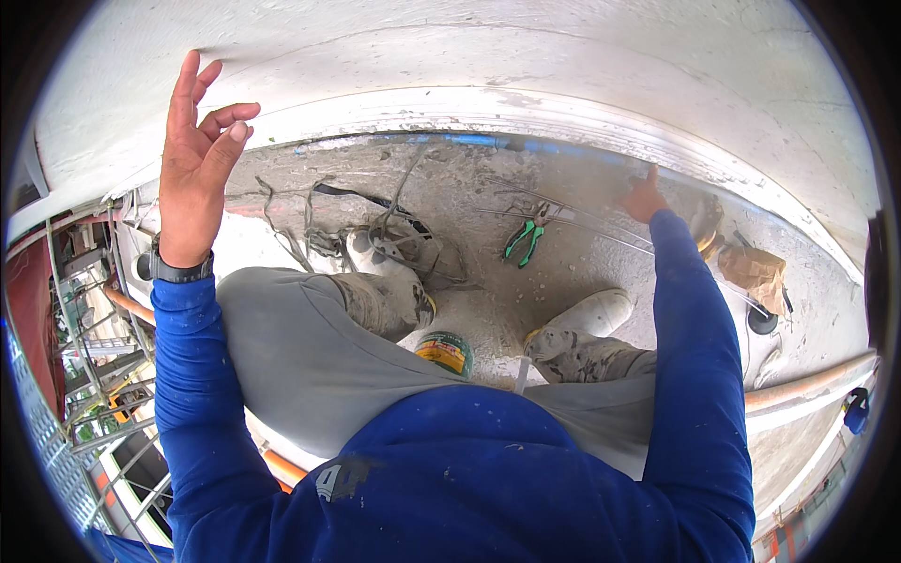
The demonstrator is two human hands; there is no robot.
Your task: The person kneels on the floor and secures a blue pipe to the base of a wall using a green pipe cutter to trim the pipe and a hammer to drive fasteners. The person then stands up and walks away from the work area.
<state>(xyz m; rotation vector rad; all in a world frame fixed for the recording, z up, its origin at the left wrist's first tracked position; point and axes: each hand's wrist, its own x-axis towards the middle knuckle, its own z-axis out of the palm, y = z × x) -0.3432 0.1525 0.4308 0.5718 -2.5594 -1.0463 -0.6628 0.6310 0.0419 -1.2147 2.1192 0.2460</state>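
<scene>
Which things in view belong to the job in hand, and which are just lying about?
Seemingly in the work:
White wall, with the left hand raised by it
Blue strip along the wall's foot, near the right hand

Apparently just lying about, neither hand on them:
Green-handled pliers
Black strap
Green tub
Brown paper bag

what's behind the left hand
The white wall shows around the left hand and between its spread fingers. The patch right behind the palm is covered, so any mark there can't be seen.
</scene>
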